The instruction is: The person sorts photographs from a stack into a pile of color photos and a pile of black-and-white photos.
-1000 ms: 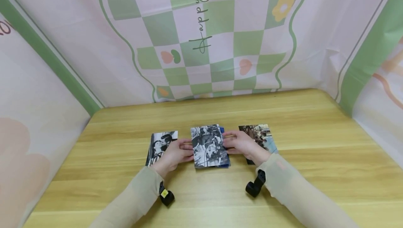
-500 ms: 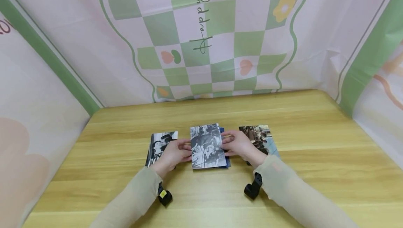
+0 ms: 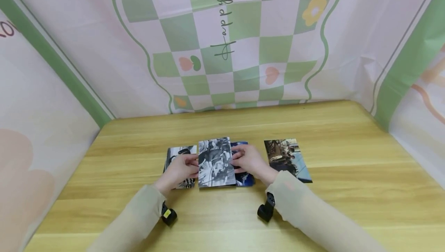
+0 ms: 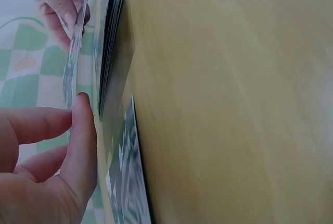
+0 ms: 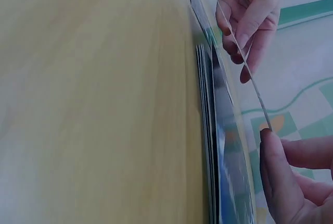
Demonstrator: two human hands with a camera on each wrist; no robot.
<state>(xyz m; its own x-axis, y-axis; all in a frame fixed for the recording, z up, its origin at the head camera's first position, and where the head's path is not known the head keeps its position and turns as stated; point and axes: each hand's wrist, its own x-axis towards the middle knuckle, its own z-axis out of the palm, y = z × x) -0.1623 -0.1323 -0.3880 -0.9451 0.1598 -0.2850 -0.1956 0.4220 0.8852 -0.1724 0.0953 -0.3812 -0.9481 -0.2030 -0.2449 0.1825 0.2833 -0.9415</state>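
A black-and-white photo card is held between both hands, raised over the table in the wrist views. My left hand pinches its left edge between thumb and fingers. At the opposite edge, my right hand pinches the card the same way. Beneath it and to its right lies a stack of cards with a dark blue picture on top. Another black-and-white photo card lies under my left hand, partly covered by it. Right of my right hand rests a colour photo card.
The wooden table runs back to a printed cloth with green checks, which hangs behind it and at both sides. A black wrist camera sits below the left sleeve, another black camera below the right.
Both hands have lifted the black-and-white photo card off the stack and carried it left, so the blue card beneath shows more. The colour photo on the right is now fully uncovered.
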